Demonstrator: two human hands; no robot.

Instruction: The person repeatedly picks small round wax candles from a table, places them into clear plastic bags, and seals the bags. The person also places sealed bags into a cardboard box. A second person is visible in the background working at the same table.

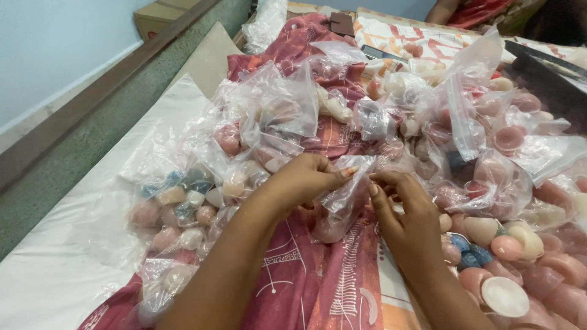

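Together, the left hand [306,180] and right hand [403,211] pinch the mouth of a small clear plastic bag [342,195] over a red patterned cloth [318,275]; filled bags [269,116] lie beyond, loose pink, cream and blue soaps [507,247] to the right.

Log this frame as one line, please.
left hand: pinching clear plastic bag top | right hand: gripping same bag | around: filled bags, loose pink pieces, red patterned cloth

Open white sheet [67,256] at left; bare red patterned cloth [312,287] near. Filled plastic bags [269,122] crowd ahead, loose pink round pieces [526,269], probably soaps, block right.
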